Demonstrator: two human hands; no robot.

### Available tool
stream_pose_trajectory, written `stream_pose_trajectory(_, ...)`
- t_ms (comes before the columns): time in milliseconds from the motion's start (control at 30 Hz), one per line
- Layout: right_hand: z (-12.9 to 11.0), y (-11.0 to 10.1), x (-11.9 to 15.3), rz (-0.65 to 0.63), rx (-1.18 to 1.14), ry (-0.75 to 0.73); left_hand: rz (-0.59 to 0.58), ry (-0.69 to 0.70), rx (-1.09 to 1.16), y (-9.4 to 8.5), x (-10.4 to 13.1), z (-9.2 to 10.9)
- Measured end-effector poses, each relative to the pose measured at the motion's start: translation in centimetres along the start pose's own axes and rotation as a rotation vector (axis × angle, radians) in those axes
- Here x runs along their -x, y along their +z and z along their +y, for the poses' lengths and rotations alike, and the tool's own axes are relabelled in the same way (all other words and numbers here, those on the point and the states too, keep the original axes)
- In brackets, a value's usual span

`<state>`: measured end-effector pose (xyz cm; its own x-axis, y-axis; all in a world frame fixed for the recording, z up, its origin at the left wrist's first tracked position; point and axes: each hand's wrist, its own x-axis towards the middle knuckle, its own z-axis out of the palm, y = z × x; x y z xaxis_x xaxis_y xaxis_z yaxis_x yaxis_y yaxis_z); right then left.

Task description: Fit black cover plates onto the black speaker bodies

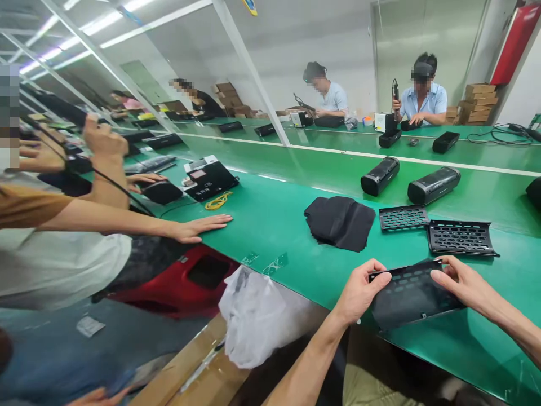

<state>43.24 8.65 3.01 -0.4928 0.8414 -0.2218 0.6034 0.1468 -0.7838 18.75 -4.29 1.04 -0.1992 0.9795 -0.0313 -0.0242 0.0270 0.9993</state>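
Between my two hands is a curved black slotted panel [416, 296], tilted over the front edge of the bench, with thin dark mesh cloth seeming to cover its slots. My left hand [361, 287] pinches its left upper corner, thumb on top. At the upper right corner, my right hand [462, 282] grips it with thumb and fingers. Just beyond lie two more black slotted panels, one flat [403, 217] and one curved [460, 238]. A stack of black cloth pieces [340, 223] rests left of them.
Black speaker-like housings [434, 185] stand farther back on the green bench [270, 220]. A co-worker's hand [200, 226] lies flat on the bench at left, near a yellow cord [218, 201]. A plastic bag [251, 316] hangs over a cardboard box [186, 372] below. Several people work across the line.
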Motion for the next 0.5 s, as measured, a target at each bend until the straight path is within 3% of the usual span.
stream_pose_trajectory(133,1.3,0.3,1.6,-0.208,-0.251,0.139,-0.082,-0.121,0.136,1.0,1.2,-0.1)
stream_pose_trajectory(300,2.0,-0.4,4.0,-0.248,-0.530,0.252,-0.170,-0.322,0.354,1.4,2.2,-0.4)
stream_pose_trajectory(500,3.0,-0.7,5.4,-0.289,-0.612,0.277,-0.121,-0.304,0.302,2.1,1.9,-1.2)
